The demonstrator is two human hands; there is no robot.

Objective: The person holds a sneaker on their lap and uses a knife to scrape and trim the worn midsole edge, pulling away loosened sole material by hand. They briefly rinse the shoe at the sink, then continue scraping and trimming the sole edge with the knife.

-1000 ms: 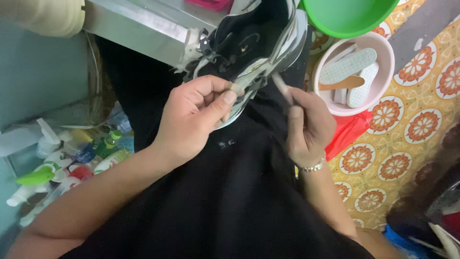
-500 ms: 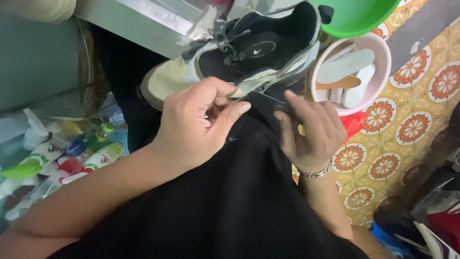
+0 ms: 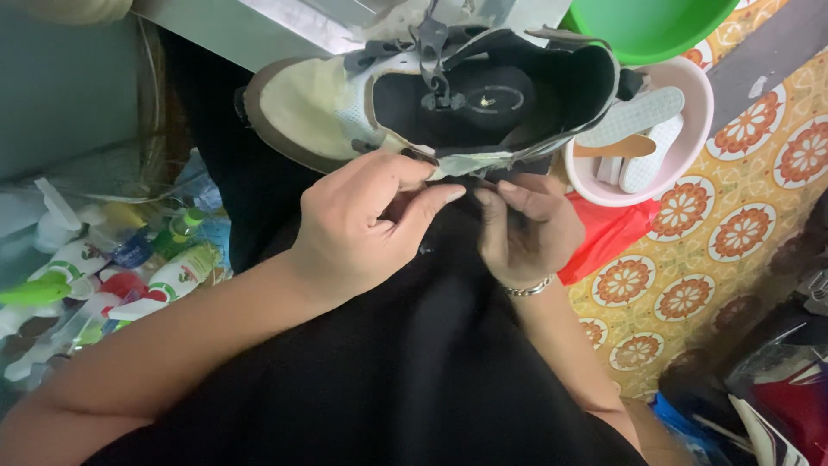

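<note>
sneaker (image 3: 431, 103) on lap, laces loose; left hand (image 3: 371, 220) and right hand (image 3: 526, 229) pinching peeled side strip (image 3: 470, 161) at 6 o'clock; still unfixed.

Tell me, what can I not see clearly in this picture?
Head view only:
- Shoe: its near side is covered by the left hand and right hand.
- What the fingertips pinch: too small and dark to tell.
- Green bowl: cut off by the top edge.
- Bottles: blurred.
- Pink bowl: its contents partly hidden by the shoe.
</note>
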